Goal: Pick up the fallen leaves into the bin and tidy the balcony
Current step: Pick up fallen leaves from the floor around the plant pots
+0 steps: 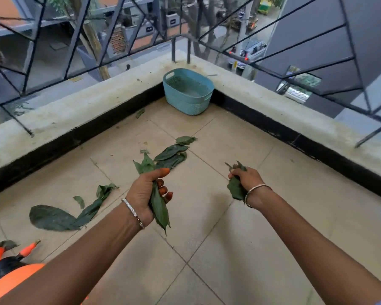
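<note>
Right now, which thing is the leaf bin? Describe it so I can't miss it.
Follow the concrete parapet to the balcony's far corner, where its two runs meet. Tucked into that corner on the tiled floor stands the bin, a teal perforated basket with handle slots. It is the only container; nearby lie loose green leaves.

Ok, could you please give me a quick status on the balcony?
Left hand grips leaf bunch; right hand grips smaller bunch. Bin in far corner. Loose leaves on tiles between.

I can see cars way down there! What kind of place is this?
Most likely an upstairs balcony: a tiled floor edged by a low concrete ledge with a metal railing, and a car on the street far below.
</note>
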